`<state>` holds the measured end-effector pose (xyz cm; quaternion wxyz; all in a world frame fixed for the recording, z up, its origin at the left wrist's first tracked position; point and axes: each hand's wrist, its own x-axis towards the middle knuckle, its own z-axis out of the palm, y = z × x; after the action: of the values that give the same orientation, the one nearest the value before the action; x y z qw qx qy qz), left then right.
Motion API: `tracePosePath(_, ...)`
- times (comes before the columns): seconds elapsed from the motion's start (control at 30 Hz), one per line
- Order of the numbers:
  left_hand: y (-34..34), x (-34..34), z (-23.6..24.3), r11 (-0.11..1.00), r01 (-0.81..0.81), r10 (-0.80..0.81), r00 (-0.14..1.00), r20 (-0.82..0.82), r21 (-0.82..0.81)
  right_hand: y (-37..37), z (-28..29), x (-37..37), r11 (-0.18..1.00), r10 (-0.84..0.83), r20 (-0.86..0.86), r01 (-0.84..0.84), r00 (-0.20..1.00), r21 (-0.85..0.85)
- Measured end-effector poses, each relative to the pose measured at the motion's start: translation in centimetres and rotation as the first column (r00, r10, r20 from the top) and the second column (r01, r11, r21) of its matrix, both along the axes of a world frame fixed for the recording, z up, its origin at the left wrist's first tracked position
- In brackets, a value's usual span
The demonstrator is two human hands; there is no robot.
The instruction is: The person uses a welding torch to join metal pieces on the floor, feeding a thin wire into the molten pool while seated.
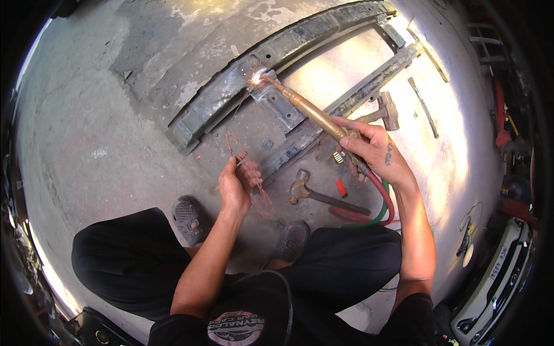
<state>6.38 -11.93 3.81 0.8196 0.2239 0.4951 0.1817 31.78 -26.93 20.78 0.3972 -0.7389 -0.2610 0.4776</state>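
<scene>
My right hand (378, 151) is closed around a brass gas welding torch (311, 109), its tip slanting up and left. Bright sparks (256, 77) glow where the tip meets a grey metal vehicle frame part (222, 95), a curved beam joined to a straight bar (369, 86). Looped in my closed left hand (235, 184) is thin copper-coloured wire (262, 202). One end of the wire seems to reach up toward the sparks. Red and green hoses (385, 202) run from the torch's rear, below my right hand.
A hammer (300, 187) lies near my feet, beside a red lighter-like object (340, 188). Another hammer (389, 111) rests by the bar, and a metal rod (423, 106) lies farther right. A vehicle grille (490, 288) stands at the lower right. My shoes (188, 219) are on the concrete floor.
</scene>
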Motion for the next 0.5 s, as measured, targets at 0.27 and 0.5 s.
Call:
tracePosePath(0.27,0.00,0.05,0.31,0.999,-0.040,0.040,0.999,0.008,-0.009,0.01,-0.16,0.03,1.000,-0.001,0.005,0.001,1.000,0.000)
tracePosePath(0.5,0.02,0.07,-0.01,1.000,-0.030,0.030,0.999,0.016,0.000,-0.06,-0.07,-0.02,1.000,-0.004,0.002,0.004,1.000,-0.002)
